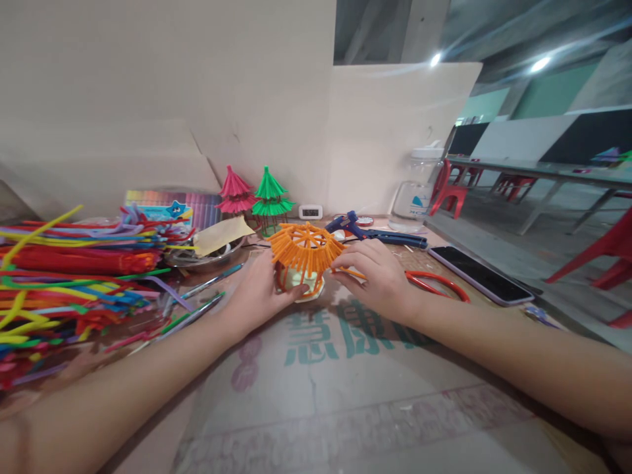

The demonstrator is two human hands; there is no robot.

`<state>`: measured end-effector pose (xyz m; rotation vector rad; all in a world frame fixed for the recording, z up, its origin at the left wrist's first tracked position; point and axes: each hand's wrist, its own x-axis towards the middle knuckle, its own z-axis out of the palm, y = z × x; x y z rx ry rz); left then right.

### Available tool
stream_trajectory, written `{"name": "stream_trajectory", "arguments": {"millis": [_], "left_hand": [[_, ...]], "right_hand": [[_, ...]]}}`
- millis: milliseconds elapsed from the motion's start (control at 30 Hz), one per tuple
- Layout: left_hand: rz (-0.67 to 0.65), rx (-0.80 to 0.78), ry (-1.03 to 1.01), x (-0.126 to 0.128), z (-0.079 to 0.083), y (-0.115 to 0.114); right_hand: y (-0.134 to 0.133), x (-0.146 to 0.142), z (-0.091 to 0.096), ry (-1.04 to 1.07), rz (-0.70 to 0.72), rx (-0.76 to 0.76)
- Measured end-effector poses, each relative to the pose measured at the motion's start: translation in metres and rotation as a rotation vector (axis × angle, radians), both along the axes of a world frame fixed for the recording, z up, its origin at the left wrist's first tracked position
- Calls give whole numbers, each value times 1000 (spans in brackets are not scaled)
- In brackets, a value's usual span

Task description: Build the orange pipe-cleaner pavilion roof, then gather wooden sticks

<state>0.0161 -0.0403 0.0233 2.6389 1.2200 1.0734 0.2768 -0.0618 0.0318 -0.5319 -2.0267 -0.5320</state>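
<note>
In the middle stands a small orange pavilion model [307, 249] built from pipe cleaners, with a slatted, open-topped roof over thin posts on a pale base [312, 287]. My left hand [264, 286] grips its left side, the thumb lying across the front of the base. At the right edge of the roof, my right hand [378, 276] is closed in a pinch on an orange pipe cleaner [354, 272]. The far end of that strip is hidden by the fingers. Behind the model are a pink tiered pavilion [236, 191] and a green one [269, 197].
Bundles of coloured pipe cleaners [74, 263] fill the left side. A metal bowl [212, 261], a blue glue gun [348, 224], pliers with dark blue handles [397, 238], a water bottle [415, 194] and a phone [481, 273] lie around the back and right.
</note>
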Motion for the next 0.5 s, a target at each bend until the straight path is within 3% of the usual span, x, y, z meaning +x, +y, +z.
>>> {"name": "stream_trajectory", "arguments": {"millis": [300,500], "left_hand": [[2,7,14,-2,-2,3],[-49,-75,-35,-6,2,7]], "right_hand": [[5,1,-2,68,45,-52],[4,5,-1,216,39,-275]]}}
